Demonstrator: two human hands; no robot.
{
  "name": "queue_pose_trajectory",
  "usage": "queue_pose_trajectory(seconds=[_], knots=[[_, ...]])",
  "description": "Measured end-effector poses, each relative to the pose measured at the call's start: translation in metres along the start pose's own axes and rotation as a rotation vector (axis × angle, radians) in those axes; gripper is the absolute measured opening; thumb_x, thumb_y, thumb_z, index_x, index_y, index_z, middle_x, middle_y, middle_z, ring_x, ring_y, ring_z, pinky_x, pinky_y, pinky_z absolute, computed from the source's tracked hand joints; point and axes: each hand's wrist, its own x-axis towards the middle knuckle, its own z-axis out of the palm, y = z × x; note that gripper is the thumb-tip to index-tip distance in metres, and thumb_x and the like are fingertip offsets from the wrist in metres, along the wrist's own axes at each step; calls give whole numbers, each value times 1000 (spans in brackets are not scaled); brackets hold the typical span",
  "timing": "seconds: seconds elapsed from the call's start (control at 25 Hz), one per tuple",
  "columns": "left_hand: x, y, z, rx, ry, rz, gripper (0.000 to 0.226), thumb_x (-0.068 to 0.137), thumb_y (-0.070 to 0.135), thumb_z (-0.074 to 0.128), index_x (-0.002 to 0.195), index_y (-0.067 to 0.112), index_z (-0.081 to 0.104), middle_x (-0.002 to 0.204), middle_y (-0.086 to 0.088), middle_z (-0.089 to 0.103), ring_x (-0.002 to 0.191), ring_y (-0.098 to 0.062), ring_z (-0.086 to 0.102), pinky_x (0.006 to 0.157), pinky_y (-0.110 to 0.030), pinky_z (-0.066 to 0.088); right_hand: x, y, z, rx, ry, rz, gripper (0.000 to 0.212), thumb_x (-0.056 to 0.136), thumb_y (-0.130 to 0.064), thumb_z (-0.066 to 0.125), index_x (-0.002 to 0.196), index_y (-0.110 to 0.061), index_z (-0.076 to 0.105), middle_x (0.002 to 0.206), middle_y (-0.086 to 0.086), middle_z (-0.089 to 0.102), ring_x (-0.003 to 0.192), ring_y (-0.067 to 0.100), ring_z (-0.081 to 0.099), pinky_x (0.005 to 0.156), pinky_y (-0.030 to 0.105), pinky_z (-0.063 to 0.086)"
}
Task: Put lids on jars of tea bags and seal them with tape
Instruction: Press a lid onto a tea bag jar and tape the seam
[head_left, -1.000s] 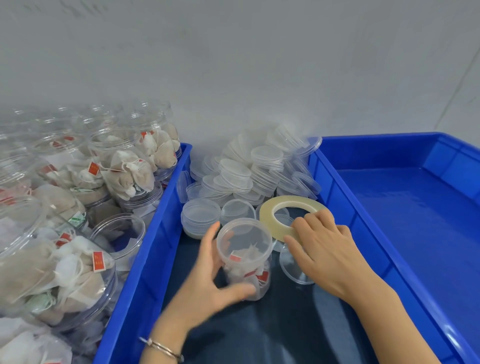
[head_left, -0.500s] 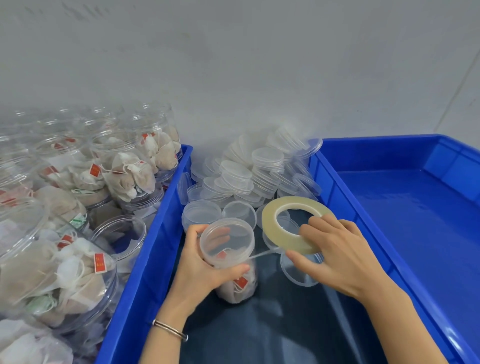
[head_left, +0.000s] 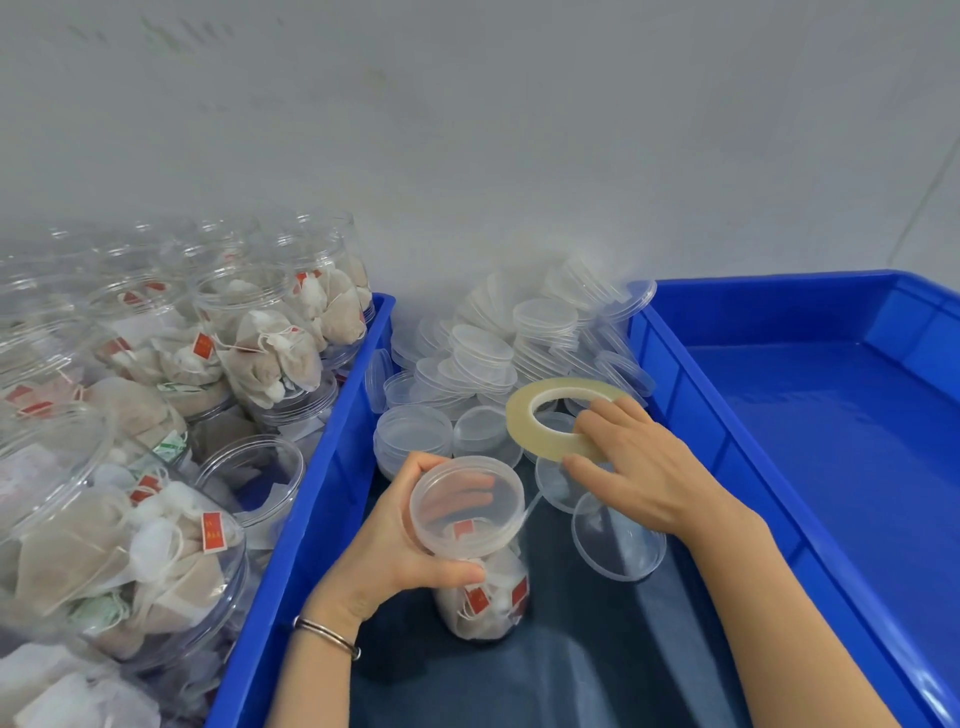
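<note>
Lid on, left hand (head_left: 400, 540) wrapped round jar (head_left: 480, 566), right hand (head_left: 631, 467) pinching tape roll (head_left: 563, 418), strip seemingly stretched to rim — sealing underway, open jars (head_left: 156, 519) waiting.

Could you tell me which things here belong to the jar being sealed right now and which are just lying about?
In use:
- lidded jar of tea bags, gripped by the left hand
- tape roll, held by the right hand
- strip of tape running from roll to lid

Lying about:
- pile of spare lids
- open jars of tea bags on the left
- blue tray on the right
</note>
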Motion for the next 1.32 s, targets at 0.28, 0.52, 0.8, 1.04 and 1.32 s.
queue_pose_trajectory(seconds=[0.28, 0.52, 0.8, 1.04, 1.32], knots=[[2, 5, -3, -13, -144, -50, 90, 54, 20, 89, 133, 24, 46, 132, 4, 54, 127, -13, 50, 97, -24, 46, 9, -21, 11, -93, -38, -83, 29, 94, -47, 37, 93, -19, 45, 98, -10, 38, 91, 8, 28, 75, 30, 32], [-12, 20, 4, 7, -47, -135, 96, 61, 17, 90, 136, 47, 37, 127, 27, 54, 123, 4, 50, 97, -22, 49, -1, -15, 5, -63, -43, -73, 24, 96, -51, 34, 92, -27, 37, 97, -14, 36, 91, 7, 29, 73, 28, 30], [-9, 73, 52, 595, 44, -352, 135, 48, 83, 65, 151, 34, -6, 131, 27, 3, 134, -11, 20, 103, -32, 37, -11, -21, 3, -61, -41, -23, 31, 92, -55, 35, 92, -26, 47, 85, -16, 45, 90, 8, 35, 75, 33, 35], [14, 83, 40, 917, -94, -289, 53, 89, 46, 58, 132, 52, 27, 147, 17, 18, 138, -19, 13, 106, -56, 31, -30, -17, 1, -47, -104, 14, 25, 97, -49, 30, 88, -25, 35, 92, -16, 38, 92, 6, 27, 76, 31, 33], [23, 77, 83, 1086, 189, -107, 19, 89, 48, 43, 104, 38, 35, 122, 18, 42, 127, -29, 26, 93, -46, 26, -33, -14, 9, -84, -36, 78, 29, 94, -54, 28, 93, -28, 41, 93, -17, 39, 90, 5, 30, 74, 26, 32]])
